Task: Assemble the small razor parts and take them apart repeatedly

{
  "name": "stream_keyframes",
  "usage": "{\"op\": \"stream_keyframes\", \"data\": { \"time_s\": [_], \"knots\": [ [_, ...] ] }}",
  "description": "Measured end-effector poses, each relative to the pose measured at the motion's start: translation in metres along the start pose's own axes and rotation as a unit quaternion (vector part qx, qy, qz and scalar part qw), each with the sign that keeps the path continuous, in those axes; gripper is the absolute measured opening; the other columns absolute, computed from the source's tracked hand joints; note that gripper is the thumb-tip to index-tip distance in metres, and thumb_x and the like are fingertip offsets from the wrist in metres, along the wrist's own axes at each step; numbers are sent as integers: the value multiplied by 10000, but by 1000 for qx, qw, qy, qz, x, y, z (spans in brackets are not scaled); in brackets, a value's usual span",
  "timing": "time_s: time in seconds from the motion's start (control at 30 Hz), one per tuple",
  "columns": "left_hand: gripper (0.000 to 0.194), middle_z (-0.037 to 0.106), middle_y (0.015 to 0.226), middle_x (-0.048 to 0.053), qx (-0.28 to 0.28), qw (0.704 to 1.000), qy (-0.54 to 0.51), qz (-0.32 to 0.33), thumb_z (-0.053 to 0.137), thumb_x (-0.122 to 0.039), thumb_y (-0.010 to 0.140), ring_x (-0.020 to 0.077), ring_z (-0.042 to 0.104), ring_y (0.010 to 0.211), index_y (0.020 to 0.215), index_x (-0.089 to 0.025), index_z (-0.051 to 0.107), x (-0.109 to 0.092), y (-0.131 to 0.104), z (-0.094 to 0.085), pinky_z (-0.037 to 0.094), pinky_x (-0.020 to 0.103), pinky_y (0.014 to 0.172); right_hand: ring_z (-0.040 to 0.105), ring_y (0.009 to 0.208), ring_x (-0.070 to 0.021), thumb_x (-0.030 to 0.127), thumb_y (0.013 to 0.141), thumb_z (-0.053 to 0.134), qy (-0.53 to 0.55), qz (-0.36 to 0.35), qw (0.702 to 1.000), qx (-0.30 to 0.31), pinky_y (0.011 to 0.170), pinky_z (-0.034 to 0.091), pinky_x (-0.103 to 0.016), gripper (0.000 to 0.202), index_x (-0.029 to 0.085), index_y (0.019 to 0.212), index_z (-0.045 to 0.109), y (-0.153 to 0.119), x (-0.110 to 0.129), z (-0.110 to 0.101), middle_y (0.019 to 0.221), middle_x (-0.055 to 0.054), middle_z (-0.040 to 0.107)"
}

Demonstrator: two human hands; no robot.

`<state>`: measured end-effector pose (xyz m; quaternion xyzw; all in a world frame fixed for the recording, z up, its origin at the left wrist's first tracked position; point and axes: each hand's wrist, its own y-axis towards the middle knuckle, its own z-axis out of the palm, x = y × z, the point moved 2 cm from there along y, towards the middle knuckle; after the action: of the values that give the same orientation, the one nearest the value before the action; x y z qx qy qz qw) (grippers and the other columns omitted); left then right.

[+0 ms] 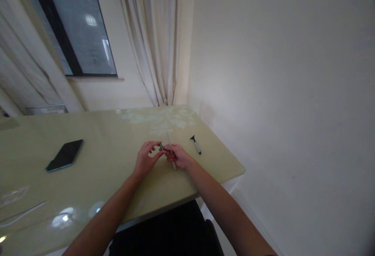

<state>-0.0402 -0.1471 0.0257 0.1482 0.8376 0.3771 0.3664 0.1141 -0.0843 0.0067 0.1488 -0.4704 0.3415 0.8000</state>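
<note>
Between thumb and fingertips, my left hand pinches a small green cylinder-like piece, too small to identify. My right hand is closed beside it, its fingertips meeting the right side of the green piece. What else those right fingers hold is hidden. A thin pale strip shows below the right hand, with a faint length beyond it; I cannot tell whether the hand touches it. To the right of my hands, a razor with a dark head and grey handle lies on the table.
The glossy cream table ends at a rounded right corner near the wall. A dark tablet-like device lies on the left. Clear plastic and a white cable are at the lower left. Curtains hang behind.
</note>
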Motion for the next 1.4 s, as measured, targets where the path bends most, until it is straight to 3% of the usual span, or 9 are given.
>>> {"op": "stream_keyframes", "data": {
  "time_s": [0.37, 0.63, 0.83, 0.97, 1.17, 1.3, 1.4],
  "knots": [
    [358, 641, 926, 28, -13, 997, -75, -3, 718, -432, 889, 140, 539, 703, 1190, -238, 696, -4, 0, 1, 502, 285, 677, 182, 472, -37, 339, 723, 810, 50, 15, 997, 52, 434, 112, -197, 296, 106, 878, 713, -3, 1, 4, 588, 77, 463],
    [344, 580, 765, -34, -22, 993, -98, -63, 807, -394, 805, 132, 542, 681, 1074, -221, 678, 0, -3, 2, 468, 251, 644, 172, 475, -28, 321, 717, 816, 40, 6, 998, 51, 427, 107, -181, 261, 112, 793, 677, -2, -1, 4, 595, 67, 475],
    [242, 573, 707, -35, -13, 992, -109, -69, 787, -397, 826, 122, 520, 632, 937, -204, 693, -1, -2, -1, 441, 242, 612, 225, 449, -27, 289, 683, 793, 19, -15, 999, -36, 410, 125, -173, 259, 147, 672, 577, 1, -2, 1, 544, 72, 467],
    [170, 630, 748, -10, 28, 990, -127, -44, 710, -375, 900, 120, 528, 649, 893, -205, 715, -5, -2, 1, 444, 244, 628, 239, 439, -22, 263, 667, 778, 18, -32, 996, -77, 403, 141, -166, 237, 152, 663, 569, 2, 0, 1, 540, 77, 467],
    [189, 647, 763, -15, 61, 988, -128, -62, 739, -378, 874, 110, 530, 618, 950, -209, 702, -1, -4, 7, 453, 233, 597, 280, 431, -28, 291, 654, 794, 1, -40, 995, -91, 402, 138, -179, 241, 150, 668, 600, 2, -1, 1, 534, 65, 492],
    [332, 645, 866, -6, 56, 988, -132, -63, 754, -387, 855, 104, 531, 622, 1132, -224, 672, 4, -5, 8, 467, 232, 581, 273, 430, -33, 306, 624, 839, -11, -40, 997, -71, 406, 139, -185, 261, 149, 717, 653, 1, -2, 2, 499, 93, 429],
    [367, 617, 890, -5, 75, 990, -117, -36, 736, -376, 871, 103, 519, 627, 1210, -250, 674, 3, -5, 7, 475, 238, 596, 351, 458, -44, 308, 599, 859, -24, -39, 997, -64, 413, 176, -184, 278, 151, 730, 670, -1, -2, 4, 558, 60, 516]
  ]
}}
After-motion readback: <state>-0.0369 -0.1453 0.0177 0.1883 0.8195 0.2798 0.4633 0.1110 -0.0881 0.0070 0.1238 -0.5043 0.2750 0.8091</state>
